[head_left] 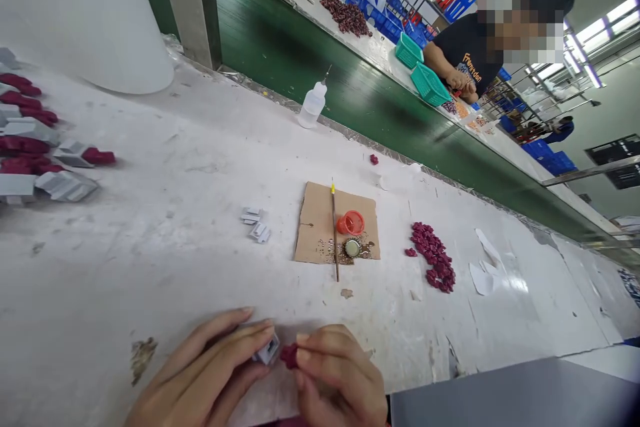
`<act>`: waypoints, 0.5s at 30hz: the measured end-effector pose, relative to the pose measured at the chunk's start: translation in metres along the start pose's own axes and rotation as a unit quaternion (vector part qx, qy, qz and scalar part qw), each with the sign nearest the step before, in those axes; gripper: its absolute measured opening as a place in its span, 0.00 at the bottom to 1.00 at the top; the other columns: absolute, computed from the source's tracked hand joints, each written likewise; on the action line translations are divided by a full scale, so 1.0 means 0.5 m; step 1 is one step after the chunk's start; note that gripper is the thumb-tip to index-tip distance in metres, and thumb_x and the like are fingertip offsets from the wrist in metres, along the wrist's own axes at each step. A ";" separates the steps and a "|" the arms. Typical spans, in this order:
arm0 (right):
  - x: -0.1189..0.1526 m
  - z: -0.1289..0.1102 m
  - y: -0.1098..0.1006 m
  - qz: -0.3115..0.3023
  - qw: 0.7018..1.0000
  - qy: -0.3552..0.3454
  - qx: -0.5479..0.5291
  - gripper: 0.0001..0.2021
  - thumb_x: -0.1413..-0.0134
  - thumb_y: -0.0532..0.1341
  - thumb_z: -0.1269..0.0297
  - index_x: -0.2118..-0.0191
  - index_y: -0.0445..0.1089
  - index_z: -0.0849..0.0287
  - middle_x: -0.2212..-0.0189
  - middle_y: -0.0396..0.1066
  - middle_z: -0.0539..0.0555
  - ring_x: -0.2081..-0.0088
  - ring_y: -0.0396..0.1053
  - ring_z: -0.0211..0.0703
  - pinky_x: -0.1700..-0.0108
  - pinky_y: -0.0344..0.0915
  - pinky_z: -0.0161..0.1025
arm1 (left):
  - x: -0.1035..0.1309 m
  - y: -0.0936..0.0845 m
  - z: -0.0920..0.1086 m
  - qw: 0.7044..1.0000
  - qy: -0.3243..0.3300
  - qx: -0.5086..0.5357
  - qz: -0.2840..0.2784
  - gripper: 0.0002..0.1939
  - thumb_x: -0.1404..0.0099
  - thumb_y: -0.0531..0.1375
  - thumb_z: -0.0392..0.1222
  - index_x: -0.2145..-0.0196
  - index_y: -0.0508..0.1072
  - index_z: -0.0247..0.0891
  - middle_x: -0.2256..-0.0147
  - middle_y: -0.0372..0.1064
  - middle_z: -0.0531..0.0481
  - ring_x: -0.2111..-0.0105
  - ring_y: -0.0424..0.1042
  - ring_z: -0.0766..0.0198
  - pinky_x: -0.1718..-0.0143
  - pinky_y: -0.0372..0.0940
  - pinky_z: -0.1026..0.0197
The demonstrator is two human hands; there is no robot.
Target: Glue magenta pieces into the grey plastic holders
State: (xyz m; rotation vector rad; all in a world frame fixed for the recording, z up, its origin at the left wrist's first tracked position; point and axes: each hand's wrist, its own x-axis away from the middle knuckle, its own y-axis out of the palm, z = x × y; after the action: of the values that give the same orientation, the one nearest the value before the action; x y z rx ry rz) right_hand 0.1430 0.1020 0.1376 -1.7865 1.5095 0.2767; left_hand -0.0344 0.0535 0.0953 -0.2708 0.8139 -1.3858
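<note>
Near the table's front edge, my left hand [213,367] is closed round a small grey block [268,349] with a slot in its face. Just right of it, my right hand [337,370] pinches a dark red piece [289,355] between thumb and fingers. The red piece and the block are close together with a small gap. Two pale grey parts [259,233] lie beyond my hands. A cardboard square [315,213] bears a thin brown stick [335,233] with a yellow tip, a red cup [351,222] and a round metal cap [353,247].
Dark red pieces [434,257] are heaped at right. Grey blocks with red pieces [70,185] lie far left by a white container [95,20]. A needle-tipped bottle [313,105] stands at the green belt's [350,80] edge. Across it, a person [470,47] works beside green baskets [429,83].
</note>
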 end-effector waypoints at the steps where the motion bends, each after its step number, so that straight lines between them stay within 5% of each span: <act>1: 0.006 0.000 0.013 0.017 1.000 0.004 -0.005 0.14 0.43 0.60 0.75 0.52 0.71 0.58 0.69 0.76 0.55 0.70 0.75 0.40 0.71 0.75 0.35 | 0.000 0.000 0.005 1.000 -0.025 0.014 0.005 0.16 0.35 0.52 0.50 0.52 0.72 0.50 0.61 0.77 0.57 0.52 0.74 0.61 0.52 0.71 0.62; 4: 0.018 0.004 0.031 0.043 0.999 0.026 -0.015 0.14 0.44 0.60 0.77 0.53 0.72 0.58 0.68 0.76 0.55 0.69 0.75 0.40 0.69 0.75 0.35 | -0.002 -0.004 0.015 0.997 -0.064 0.035 0.010 0.16 0.34 0.51 0.52 0.55 0.73 0.50 0.62 0.77 0.56 0.53 0.74 0.61 0.52 0.70 0.61; 8: 0.023 0.003 0.024 -0.007 0.999 0.045 -0.023 0.17 0.45 0.60 0.78 0.51 0.71 0.57 0.66 0.76 0.56 0.66 0.75 0.41 0.66 0.76 0.38 | -0.008 -0.007 0.018 0.997 -0.074 0.031 -0.001 0.16 0.35 0.51 0.52 0.55 0.73 0.50 0.62 0.77 0.56 0.54 0.74 0.61 0.52 0.70 0.62; 15: -0.002 -0.005 0.008 -0.095 0.995 0.035 -0.015 0.19 0.43 0.60 0.78 0.47 0.68 0.57 0.62 0.76 0.56 0.61 0.75 0.41 0.61 0.76 0.36 | 0.001 -0.006 0.007 0.999 -0.002 -0.006 -0.047 0.15 0.35 0.54 0.43 0.51 0.68 0.49 0.55 0.74 0.61 0.53 0.71 0.74 0.47 0.61 0.76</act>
State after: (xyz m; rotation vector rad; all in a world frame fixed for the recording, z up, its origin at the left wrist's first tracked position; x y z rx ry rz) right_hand 0.1381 0.1009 0.1383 -1.9667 1.3760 0.1440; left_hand -0.0346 0.0512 0.0996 -0.3244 0.8142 -1.4672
